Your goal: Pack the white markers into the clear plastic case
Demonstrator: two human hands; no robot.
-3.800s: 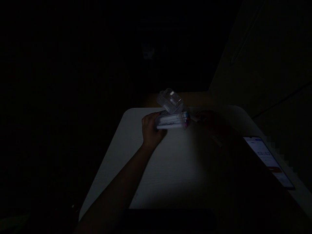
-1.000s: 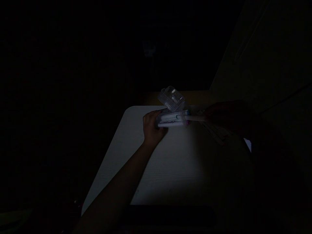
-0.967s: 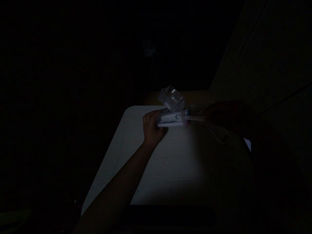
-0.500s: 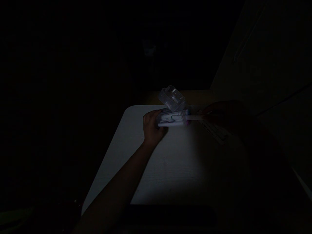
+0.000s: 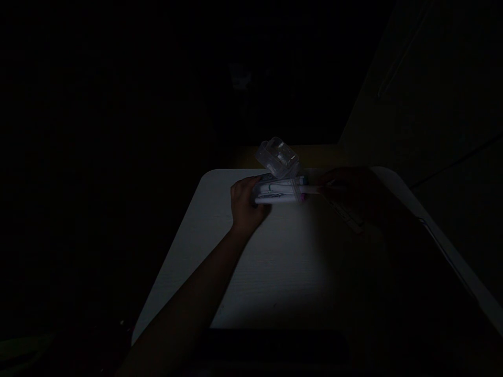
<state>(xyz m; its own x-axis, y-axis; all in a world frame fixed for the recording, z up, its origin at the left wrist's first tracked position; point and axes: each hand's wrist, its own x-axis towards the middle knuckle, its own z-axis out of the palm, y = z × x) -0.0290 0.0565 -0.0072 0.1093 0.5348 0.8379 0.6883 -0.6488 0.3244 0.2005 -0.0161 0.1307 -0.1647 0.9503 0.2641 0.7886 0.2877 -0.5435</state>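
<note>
Marker case (image 5: 277, 192) clamped near its base in left hand (image 5: 247, 207).
Right hand (image 5: 341, 188), dim, pinches white marker (image 5: 311, 189) partway inside the case; open lid (image 5: 277, 157) just beyond left grip, loose pens (image 5: 348, 218) near right grip, right forearm (image 5: 416, 262) hiding table (image 5: 275, 251) beneath.

The case (image 5: 275, 191) is clear, thin plastic, smooth along its side; its lid (image 5: 277, 157) is the same see-through stuff — glossy, with sharp white glints. The markers (image 5: 280, 199) inside have smooth white plastic barrels. The tabletop (image 5: 271, 262) is matt and finely grained like wood — whether solid timber or laminate, the dimness makes it hard to say.
</note>
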